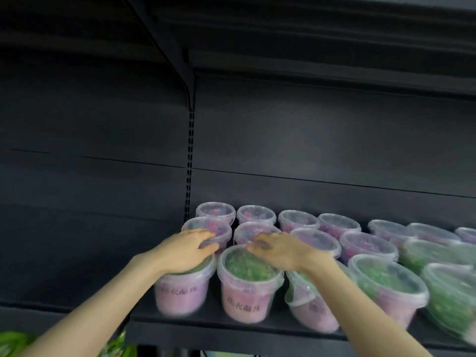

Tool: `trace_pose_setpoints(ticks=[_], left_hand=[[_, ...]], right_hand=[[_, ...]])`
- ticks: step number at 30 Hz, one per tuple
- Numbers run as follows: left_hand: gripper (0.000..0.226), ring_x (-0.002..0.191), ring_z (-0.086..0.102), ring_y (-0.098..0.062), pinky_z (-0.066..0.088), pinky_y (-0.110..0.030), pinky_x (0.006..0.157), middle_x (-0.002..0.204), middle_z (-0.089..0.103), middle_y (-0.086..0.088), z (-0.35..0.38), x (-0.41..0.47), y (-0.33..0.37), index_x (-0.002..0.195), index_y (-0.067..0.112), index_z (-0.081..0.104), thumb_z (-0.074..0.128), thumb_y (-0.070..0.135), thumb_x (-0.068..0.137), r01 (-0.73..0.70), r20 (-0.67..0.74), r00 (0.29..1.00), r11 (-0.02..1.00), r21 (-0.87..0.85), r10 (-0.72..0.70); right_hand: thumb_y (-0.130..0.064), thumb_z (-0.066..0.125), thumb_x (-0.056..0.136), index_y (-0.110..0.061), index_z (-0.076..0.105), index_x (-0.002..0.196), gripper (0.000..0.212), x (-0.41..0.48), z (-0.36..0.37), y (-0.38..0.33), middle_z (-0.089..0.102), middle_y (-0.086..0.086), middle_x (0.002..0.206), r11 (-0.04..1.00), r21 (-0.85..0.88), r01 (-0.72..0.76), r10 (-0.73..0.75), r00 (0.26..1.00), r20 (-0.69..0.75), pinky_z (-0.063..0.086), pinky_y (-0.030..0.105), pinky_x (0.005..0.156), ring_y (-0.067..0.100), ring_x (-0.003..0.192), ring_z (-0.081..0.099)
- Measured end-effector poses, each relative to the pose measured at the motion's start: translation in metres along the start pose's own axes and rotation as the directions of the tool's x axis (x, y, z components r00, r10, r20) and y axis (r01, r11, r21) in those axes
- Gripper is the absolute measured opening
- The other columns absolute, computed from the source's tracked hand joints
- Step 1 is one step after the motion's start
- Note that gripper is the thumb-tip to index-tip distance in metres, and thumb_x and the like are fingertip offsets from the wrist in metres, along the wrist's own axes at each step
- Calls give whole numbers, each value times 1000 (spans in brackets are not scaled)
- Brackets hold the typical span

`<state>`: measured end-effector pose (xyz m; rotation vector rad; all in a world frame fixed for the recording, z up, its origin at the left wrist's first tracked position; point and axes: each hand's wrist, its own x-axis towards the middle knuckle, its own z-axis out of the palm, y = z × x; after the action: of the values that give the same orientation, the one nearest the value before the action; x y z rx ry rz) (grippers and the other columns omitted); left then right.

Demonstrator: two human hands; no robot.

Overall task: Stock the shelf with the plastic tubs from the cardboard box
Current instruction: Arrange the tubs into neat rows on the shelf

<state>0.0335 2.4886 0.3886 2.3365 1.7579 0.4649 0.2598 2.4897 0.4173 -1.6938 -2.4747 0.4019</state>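
Currently: placing step, lower centre of frame. Round pink plastic tubs with clear lids [365,244] stand in rows on black metal shelf [231,328]. Left hand [185,249] lies palm-down on front-left tub [180,296]. Right hand [280,249] rests flat on neighbouring tub [244,302]. Fingers spread, nothing pinched. Cardboard box: out of view. Next, likely: square the front row, fetch more.
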Motion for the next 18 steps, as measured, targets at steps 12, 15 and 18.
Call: trace_pose_setpoints(ticks=[12,15,18], left_hand=[[36,103,54,-13,44,-37,94,113,59,4,-8,7,-7,102,15,67,41,40,97,-49,-67,997,997,-64,45],[38,94,59,-18,48,-39,87,102,63,-2,-5,7,-11,90,11,66,46,43,94,-29,-102,995,987,-159,13],[32,95,60,-19,47,-32,83,98,64,-6,-7,14,-10,82,11,63,54,40,91,-11,-117,993,976,-217,-15]], right_hand=[[-44,29,100,-21,47,138,48,5,-2,-10,37,0,151,999,-12,-34,34,999,-28,27,33,108,22,137,33],[-37,25,102,-20,49,136,45,5,-1,-12,40,4,149,996,-65,-55,51,997,-66,24,36,110,25,136,35],[-31,29,102,-16,54,129,40,8,0,-7,47,5,143,997,-25,-70,68,994,-82,24,38,112,25,131,39]])
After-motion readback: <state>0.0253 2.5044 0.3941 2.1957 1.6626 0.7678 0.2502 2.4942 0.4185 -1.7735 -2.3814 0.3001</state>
